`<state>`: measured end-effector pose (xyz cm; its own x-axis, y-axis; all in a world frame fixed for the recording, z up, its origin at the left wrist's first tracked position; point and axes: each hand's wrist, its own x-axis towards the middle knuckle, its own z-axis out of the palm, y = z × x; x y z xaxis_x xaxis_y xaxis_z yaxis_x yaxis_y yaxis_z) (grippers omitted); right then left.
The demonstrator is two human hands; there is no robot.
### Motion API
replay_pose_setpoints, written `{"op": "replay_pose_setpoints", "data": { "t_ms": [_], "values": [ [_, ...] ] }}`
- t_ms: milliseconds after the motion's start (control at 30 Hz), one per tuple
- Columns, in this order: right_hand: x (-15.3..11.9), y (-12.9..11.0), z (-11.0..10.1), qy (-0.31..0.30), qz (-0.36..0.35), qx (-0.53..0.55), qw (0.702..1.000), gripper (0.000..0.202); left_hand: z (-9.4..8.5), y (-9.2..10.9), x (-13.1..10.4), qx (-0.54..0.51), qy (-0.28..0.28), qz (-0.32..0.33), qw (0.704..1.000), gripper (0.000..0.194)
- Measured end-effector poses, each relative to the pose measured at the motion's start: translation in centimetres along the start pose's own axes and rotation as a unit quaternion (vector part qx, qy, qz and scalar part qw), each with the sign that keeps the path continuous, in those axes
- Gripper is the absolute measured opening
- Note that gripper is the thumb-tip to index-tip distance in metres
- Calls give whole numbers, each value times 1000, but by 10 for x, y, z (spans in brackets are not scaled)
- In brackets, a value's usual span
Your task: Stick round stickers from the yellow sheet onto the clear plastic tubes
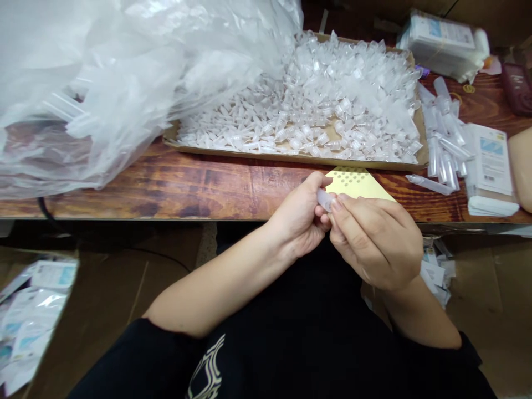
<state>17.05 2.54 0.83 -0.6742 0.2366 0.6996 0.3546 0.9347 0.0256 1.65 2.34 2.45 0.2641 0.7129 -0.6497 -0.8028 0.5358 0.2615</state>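
Note:
My left hand point(302, 213) is closed around a short, frosted plastic tube point(324, 199), one end of which sticks out between thumb and fingers. The fingertips of my right hand point(374, 235) pinch the near end of the same tube; anything small between them is hidden. Just beyond both hands lies a yellow sheet point(369, 187) with rows of small round stickers, partly covered by my right hand. Behind it a shallow cardboard tray point(291, 157) holds a heap of small clear plastic fittings point(341, 83), some of them narrow and pointed.
A big clear plastic bag point(124, 72) with tubes inside covers the tray's left part. To the right lie loose tubes point(444, 133), a stack of printed cards point(490, 166) and a wrapped pack point(440, 44). Another person's arm point(521, 169) shows at the right edge. Printed packets point(37, 316) lie low left.

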Motion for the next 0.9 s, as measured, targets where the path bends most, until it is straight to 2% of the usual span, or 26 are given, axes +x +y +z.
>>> {"op": "replay_pose_setpoints", "data": {
  "t_ms": [133, 267, 367, 433, 500, 600, 700, 767, 800, 833, 867, 900],
  "values": [
    [-1, -4, 8, 21, 17, 19, 999, 28, 7, 2, -1, -23, 24, -22, 999, 40],
    [-3, -6, 11, 37, 80, 103, 991, 34, 9, 5, -3, 0, 39, -17, 999, 46],
    [0, -3, 9, 28, 134, 239, 961, 28, 10, 7, -7, 26, 37, -11, 999, 47],
    [4, -1, 5, 59, 158, 292, 941, 29, 14, 6, -10, 52, 29, 4, 998, 48],
    [9, 1, 0, 82, 167, 266, 946, 34, 20, 2, -11, 75, 28, 32, 996, 46],
    [14, 3, -12, 63, 141, 176, 972, 23, 28, -4, -9, 108, 18, 41, 993, 48],
    [9, 16, -30, 75, 137, 141, 978, 15, 29, -9, -3, 188, -42, 37, 981, 50],
    [-2, 39, -41, 130, 174, 92, 972, 16, 23, -13, 3, 273, -61, 107, 954, 47],
    [-10, 56, -44, 167, 201, 49, 964, 16, 19, -15, 7, 330, -52, 169, 927, 46],
    [-18, 77, -45, 217, 222, -3, 951, 14, 14, -17, 10, 401, -31, 242, 883, 43],
    [-27, 101, -45, 252, 240, -54, 936, 10, 9, -19, 14, 480, -2, 319, 817, 38],
    [-35, 126, -42, 268, 258, -90, 924, 7, 4, -21, 19, 562, 23, 390, 729, 32]
  ]
}}
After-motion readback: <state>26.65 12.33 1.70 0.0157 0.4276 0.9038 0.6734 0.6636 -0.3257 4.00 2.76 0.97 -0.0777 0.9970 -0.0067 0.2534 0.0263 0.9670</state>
